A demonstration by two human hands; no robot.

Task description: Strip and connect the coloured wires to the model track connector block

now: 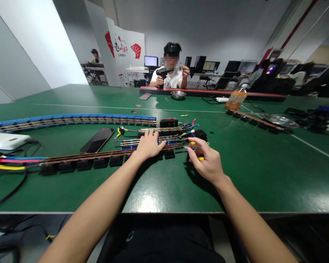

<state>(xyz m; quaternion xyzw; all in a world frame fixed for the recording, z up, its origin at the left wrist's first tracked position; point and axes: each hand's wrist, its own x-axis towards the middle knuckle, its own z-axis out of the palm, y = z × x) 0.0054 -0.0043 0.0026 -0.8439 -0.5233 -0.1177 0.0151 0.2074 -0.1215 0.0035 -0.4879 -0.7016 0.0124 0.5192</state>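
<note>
My left hand (150, 145) lies flat with fingers spread on a group of short rail sections on the green table. Under and beside it are a blue-based rail section (130, 143) and a long brown rail strip (79, 157) on black supports. My right hand (207, 160) is at the right ends of these rails, with thumb and index finger curled close to the tip of one strip. Small yellow parts (201, 159) show between its fingers; the thing they belong to is mostly hidden. Loose wires with ring terminals (192, 131) stick out just beyond that hand.
A black phone (98, 140) lies left of my hands, before a curved blue rail (71, 119). A white device (8, 141) and thick cables are far left. Across the table a person (168, 73) holds a drill behind a metal bowl (178, 95). An orange bottle (235, 99) stands right.
</note>
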